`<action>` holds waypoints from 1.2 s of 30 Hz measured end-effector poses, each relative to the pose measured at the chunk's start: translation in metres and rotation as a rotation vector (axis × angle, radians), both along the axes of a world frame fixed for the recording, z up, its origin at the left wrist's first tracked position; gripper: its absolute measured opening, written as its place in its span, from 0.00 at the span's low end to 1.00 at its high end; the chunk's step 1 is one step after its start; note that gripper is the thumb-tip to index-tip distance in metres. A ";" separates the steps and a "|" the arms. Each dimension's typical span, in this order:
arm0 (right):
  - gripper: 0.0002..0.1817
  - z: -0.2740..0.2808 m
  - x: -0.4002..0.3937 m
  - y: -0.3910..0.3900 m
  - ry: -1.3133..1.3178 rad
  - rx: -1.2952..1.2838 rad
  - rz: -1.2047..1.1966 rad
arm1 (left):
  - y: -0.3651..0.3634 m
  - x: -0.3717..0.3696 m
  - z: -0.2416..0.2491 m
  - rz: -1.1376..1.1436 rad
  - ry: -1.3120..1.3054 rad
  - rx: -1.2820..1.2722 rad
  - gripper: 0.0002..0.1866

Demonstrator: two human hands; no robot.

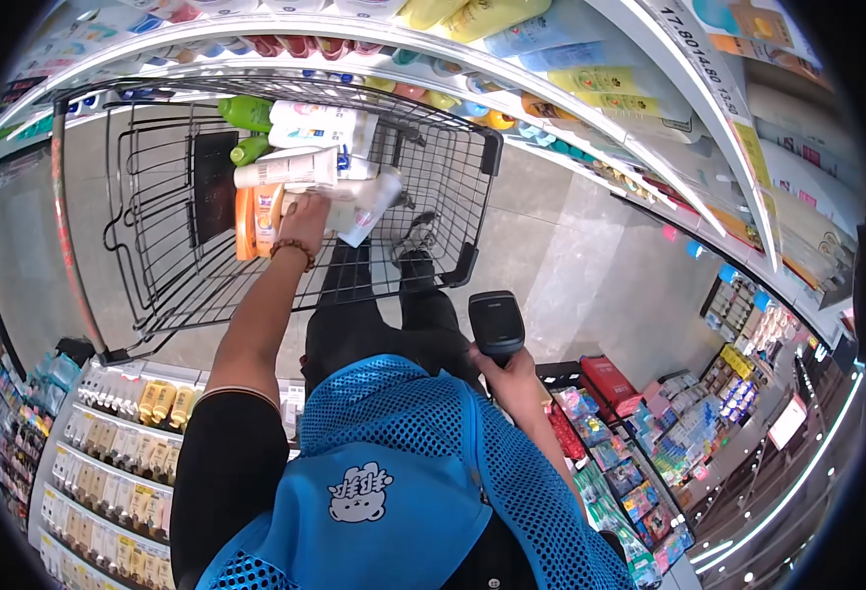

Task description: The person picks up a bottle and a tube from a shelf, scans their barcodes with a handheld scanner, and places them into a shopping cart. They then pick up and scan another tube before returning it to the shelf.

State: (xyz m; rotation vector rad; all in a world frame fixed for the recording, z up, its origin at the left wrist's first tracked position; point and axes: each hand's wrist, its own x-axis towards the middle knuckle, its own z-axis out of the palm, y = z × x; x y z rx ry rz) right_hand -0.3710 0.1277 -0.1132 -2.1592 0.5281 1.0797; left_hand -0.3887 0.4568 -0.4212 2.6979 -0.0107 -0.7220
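Note:
My left hand (305,218), with a beaded bracelet on its wrist, reaches into a black wire shopping cart (168,305). Its fingers are curled among the bottles, and what they grip is hidden. Just beside it lie orange bottles (256,222). Beyond the hand are a white tube (286,168), white bottles (317,126) and green-capped bottles (245,113). A pale, blurred tube (374,208) lies to the hand's right. Outside the cart, my right hand (517,382) is closed around the handle of a black barcode scanner (497,323).
Shelves of bottles (590,79) curve along the far side and the right. A lower shelf of pump bottles (118,442) stands at the left. Packaged goods (639,492) and a red box (610,386) are at the lower right. Grey tiled floor (551,226) shows beside the cart.

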 end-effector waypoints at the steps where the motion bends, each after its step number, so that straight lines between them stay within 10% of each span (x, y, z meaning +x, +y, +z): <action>1: 0.20 0.002 -0.001 0.000 -0.004 -0.005 -0.005 | -0.002 -0.001 -0.006 0.067 0.068 0.010 0.31; 5: 0.19 0.005 -0.005 0.000 0.037 -0.106 -0.009 | -0.003 0.006 -0.029 -0.084 -0.019 0.189 0.17; 13: 0.20 0.003 0.009 0.011 0.004 -0.082 0.134 | 0.009 0.011 -0.009 -0.094 -0.001 0.069 0.23; 20: 0.16 0.006 0.024 0.026 -0.099 0.121 0.138 | 0.028 0.028 0.089 0.271 -0.184 -0.483 0.30; 23: 0.15 0.011 0.029 0.026 -0.177 0.256 0.142 | 0.034 0.028 0.123 0.860 0.178 -1.284 0.25; 26: 0.15 0.019 0.034 0.022 -0.215 0.368 0.122 | 0.010 0.037 0.174 1.306 -0.011 -2.039 0.28; 30: 0.15 0.039 0.046 0.017 -0.273 0.480 0.138 | -0.018 0.055 0.232 0.993 -0.129 -2.480 0.33; 36: 0.14 0.058 0.068 -0.021 -0.319 0.601 0.244 | -0.071 0.072 0.322 0.970 -0.258 -2.377 0.40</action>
